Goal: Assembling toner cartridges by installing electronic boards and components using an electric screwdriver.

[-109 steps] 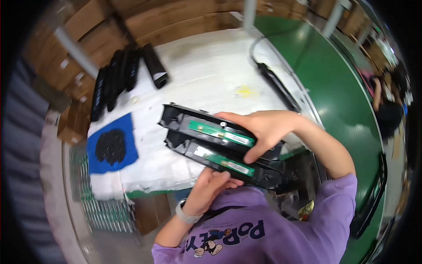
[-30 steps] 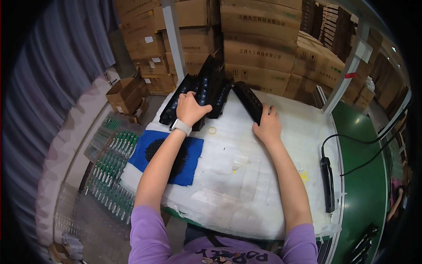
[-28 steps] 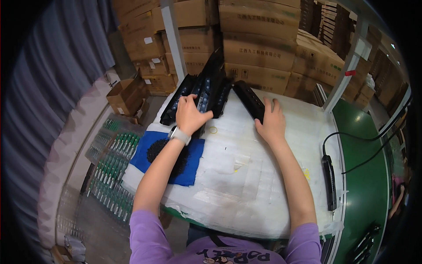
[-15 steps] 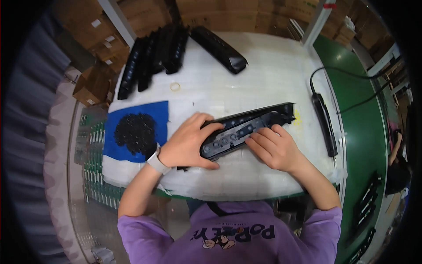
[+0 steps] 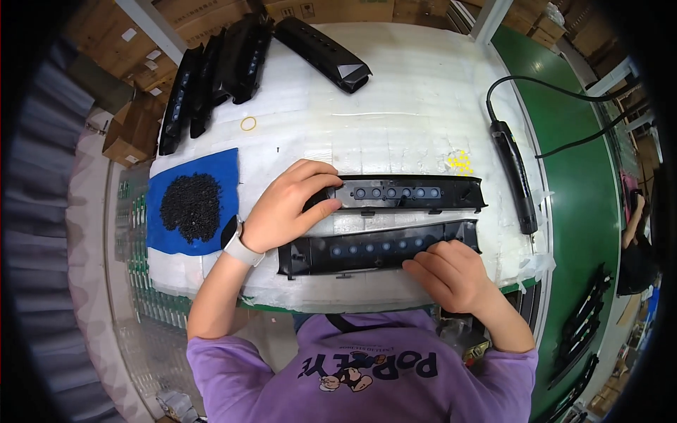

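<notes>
Two long black plastic housings lie side by side on the white-covered table, each with a row of round grey-blue buttons along it. My left hand (image 5: 293, 204) grips the left end of the far housing (image 5: 412, 194), with the thumb on its near side and the fingers over its far side. Closer to me is the near housing (image 5: 374, 248), slightly tilted up to the right. My right hand (image 5: 455, 276) is curled over the right part of its near edge. Its fingertips are partly hidden, and whatever is in them cannot be made out.
A blue mat (image 5: 229, 169) carries a pile of small black screws (image 5: 192, 208) at left. Several black housings (image 5: 240, 60) and a single one (image 5: 321, 53) lie at the back. A yellow ring (image 5: 248, 124), small yellow pieces (image 5: 460, 162) and a corded electric screwdriver (image 5: 513, 176) are on the table.
The two housings lay overlapping and slanted between my hands; now they are apart and nearly level. My right hand has moved slightly toward me with its fingers curled; my left remains at the left end.
</notes>
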`<state>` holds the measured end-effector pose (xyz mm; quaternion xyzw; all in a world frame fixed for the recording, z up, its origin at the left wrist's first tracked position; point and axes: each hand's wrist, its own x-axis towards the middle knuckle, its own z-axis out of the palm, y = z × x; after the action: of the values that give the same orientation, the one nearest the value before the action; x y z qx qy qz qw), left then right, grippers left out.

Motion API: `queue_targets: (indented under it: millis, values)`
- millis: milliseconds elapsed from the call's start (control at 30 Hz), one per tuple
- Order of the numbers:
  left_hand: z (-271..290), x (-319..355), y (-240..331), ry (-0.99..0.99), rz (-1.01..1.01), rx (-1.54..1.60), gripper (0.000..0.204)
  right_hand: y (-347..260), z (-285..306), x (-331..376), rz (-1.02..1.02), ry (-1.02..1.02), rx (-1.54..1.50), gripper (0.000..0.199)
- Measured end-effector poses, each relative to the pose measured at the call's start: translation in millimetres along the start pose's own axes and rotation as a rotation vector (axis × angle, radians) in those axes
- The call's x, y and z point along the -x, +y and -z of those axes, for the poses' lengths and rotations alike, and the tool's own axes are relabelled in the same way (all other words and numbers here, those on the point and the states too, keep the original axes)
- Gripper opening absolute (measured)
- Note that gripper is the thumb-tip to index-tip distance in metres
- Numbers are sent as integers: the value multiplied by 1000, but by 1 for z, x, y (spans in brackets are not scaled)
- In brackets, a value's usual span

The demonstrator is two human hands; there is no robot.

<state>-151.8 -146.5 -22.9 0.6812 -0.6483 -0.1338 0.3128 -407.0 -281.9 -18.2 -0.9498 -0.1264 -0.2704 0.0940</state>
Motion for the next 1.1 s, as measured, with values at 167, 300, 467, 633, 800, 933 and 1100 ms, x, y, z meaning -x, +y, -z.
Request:
queue_targets:
  millis: [167,300,467,633,800,933,1100]
  values:
    - [0,6,-1,225,-103,-93,30,5,-3,7,-238,25,-90,29]
    - [4,6,6,82,-180,-51,43,17,17,-3,-337,-85,-108,25]
    - [-3,17,-2,90,-219,-62,33,39,27,-77,-264,-151,-195,31]
    - [0,21,-7,93,-255,-22,23,116,-47,-177,-264,65,243,38]
    - [3,27,-15,90,-311,24,23,190,-103,-228,-805,-384,226,46]
    - [8,32,-17,24,-270,-29,20,204,-106,-215,-714,-99,313,57]
    - [14,35,-17,26,-247,-39,21,174,-71,-198,-676,47,209,55]
